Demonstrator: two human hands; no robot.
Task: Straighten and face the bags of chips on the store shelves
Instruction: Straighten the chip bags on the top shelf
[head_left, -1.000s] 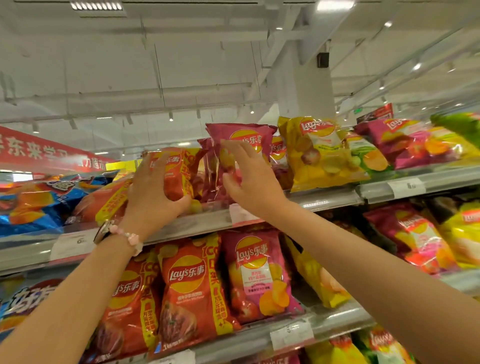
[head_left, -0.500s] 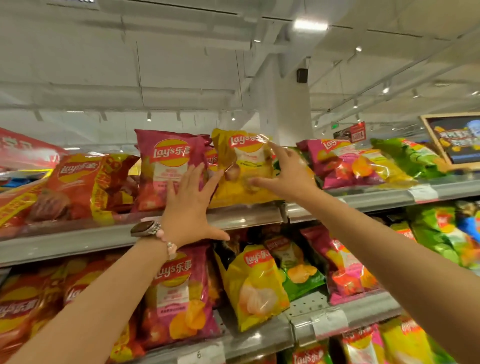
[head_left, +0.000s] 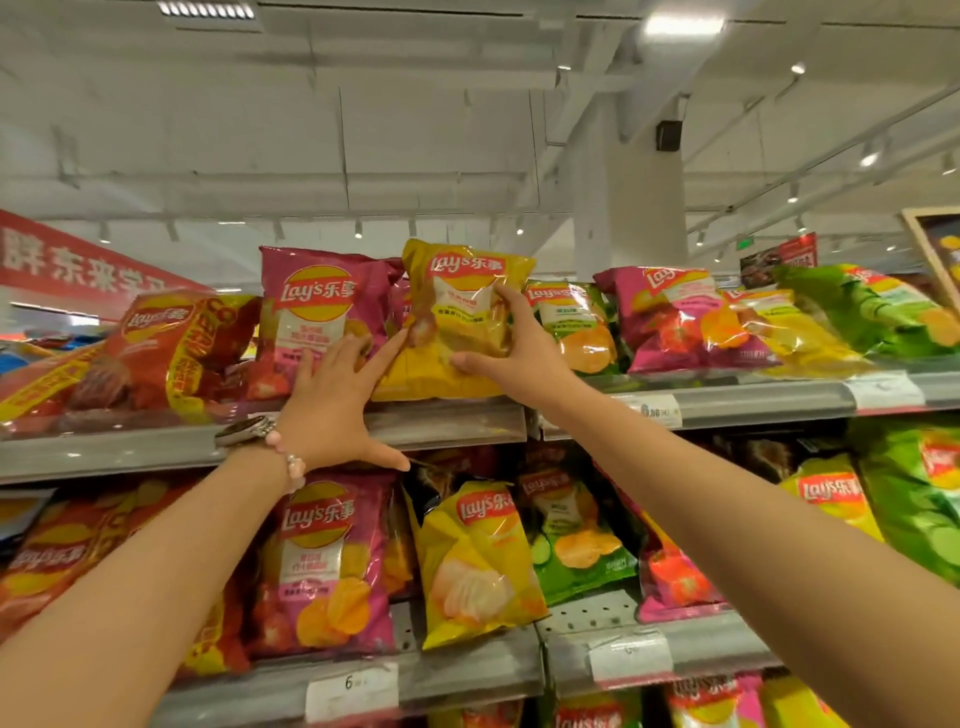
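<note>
Bag (head_left: 457, 332), yellow, upright, logo fwd, in right hand (head_left: 511, 348) grip.

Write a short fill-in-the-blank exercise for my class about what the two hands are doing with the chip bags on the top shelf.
1. The right hand grips a ____ bag of chips.
2. The left hand touches the ____ bag beside it.
3. Both bags stand on the ____ shelf.
4. The left wrist wears a watch and a beaded ____.

Missing words: yellow; pink; top; bracelet
</note>
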